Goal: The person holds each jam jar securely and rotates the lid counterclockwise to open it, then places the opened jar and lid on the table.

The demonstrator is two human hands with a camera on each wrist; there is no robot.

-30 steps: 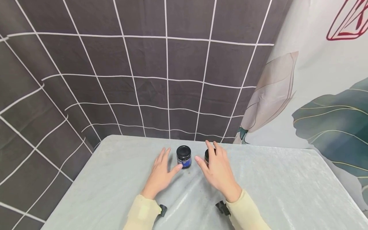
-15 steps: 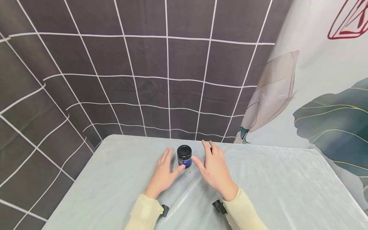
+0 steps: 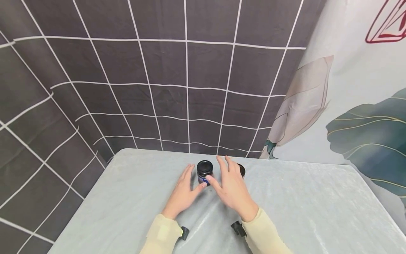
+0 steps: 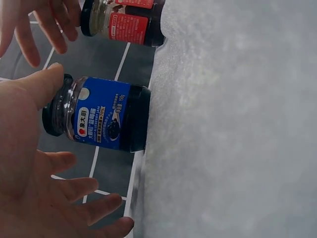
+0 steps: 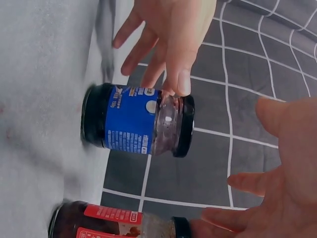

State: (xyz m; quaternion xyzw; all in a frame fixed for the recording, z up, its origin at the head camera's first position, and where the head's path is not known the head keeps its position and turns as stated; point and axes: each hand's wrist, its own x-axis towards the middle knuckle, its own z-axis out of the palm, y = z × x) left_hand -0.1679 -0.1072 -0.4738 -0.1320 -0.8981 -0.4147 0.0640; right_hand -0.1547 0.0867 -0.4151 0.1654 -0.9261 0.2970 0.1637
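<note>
A blueberry jam jar (image 3: 204,167) with a black lid and blue label (image 4: 101,114) stands upright on the table. My left hand (image 3: 181,196) is at its left side, fingers spread and relaxed, the thumb by the neck in the left wrist view. My right hand (image 3: 234,192) hovers to the right of it, fingers extended, its thumb overlapping the label in the head view. Just beyond the right hand, a second jar (image 3: 242,170) with a black lid is mostly hidden; its red label (image 4: 128,27) shows in the left wrist view. Neither hand grips anything.
A pale grey cloth covers the table (image 3: 301,201). Behind it hangs a dark curtain (image 3: 165,95) with a white grid. At the right is a white curtain (image 3: 304,134) with leaf prints. Both wrists carry small black cameras (image 3: 185,233).
The right hand has moved left, away from the second jar and close to the blueberry jam jar. My left hand has drawn slightly nearer to that jar. Both jars stay standing.
</note>
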